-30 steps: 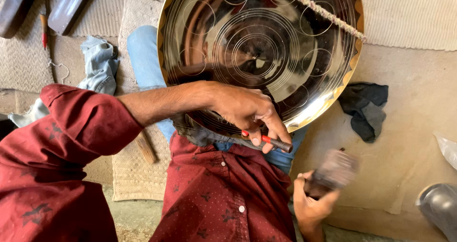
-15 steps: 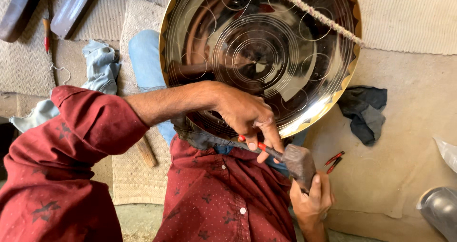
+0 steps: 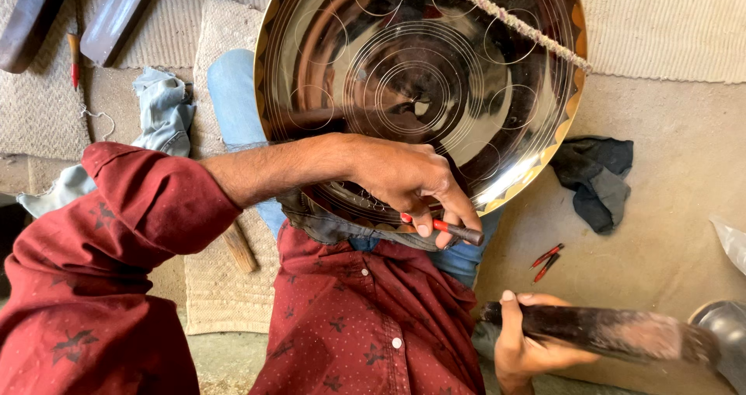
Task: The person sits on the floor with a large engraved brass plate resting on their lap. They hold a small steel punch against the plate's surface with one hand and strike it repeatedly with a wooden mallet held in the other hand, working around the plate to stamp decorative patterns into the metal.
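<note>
**Hammer drawn back over engraved tray**

As the chisel [image 3: 444,228] rests on the tray's [image 3: 420,84] lower rim, the left hand [image 3: 404,179] pinches it tight. The right hand [image 3: 528,341], fisted round a blurred hammer [image 3: 622,334], has swung away from the chisel head it met half a second ago, so a blow has just landed. Spare chisels [image 3: 546,261] and a dark rag [image 3: 594,177] lie near; a rope [image 3: 513,24] crosses the tray.

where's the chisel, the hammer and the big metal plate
chisel [image 3: 454,230]: head view, on the dark shaft past the left hand's fingertips
hammer [image 3: 614,333]: head view, on the blurred middle of its dark length
metal plate [image 3: 435,69]: head view, on the engraved rings near the centre
</note>
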